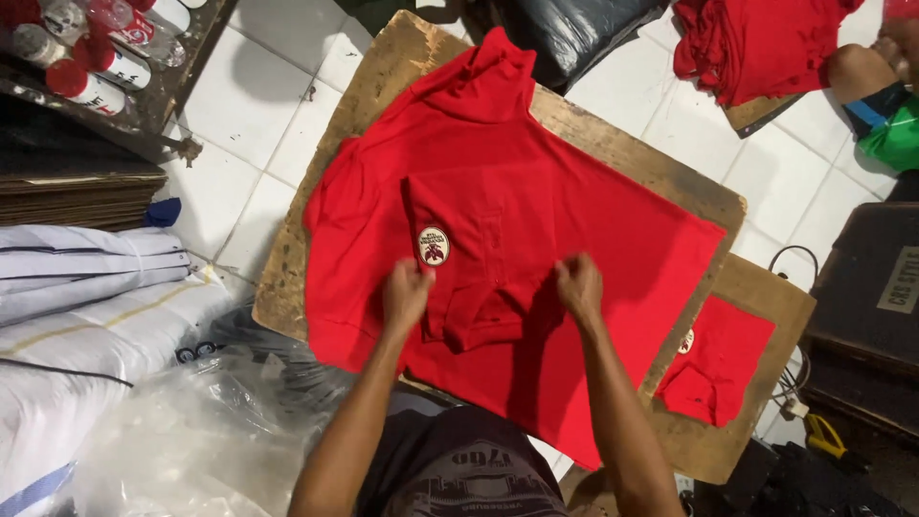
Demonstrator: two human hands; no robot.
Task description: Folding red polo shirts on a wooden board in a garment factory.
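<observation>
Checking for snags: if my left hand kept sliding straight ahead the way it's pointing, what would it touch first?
Most likely the oval badge sewn on the red shirt, just ahead of the left hand. Past it lies only flat red cloth.

A red polo shirt (536, 211) with an oval chest badge (434, 246) lies spread flat on a worn wooden board (383, 86), collar bunched between both grips.

2 boards (613, 153), approx 3 red shirts (536, 211)

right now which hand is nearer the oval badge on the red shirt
Left. The left hand grips the cloth just below the oval badge; the right hand holds the red shirt farther to the badge's right.
</observation>
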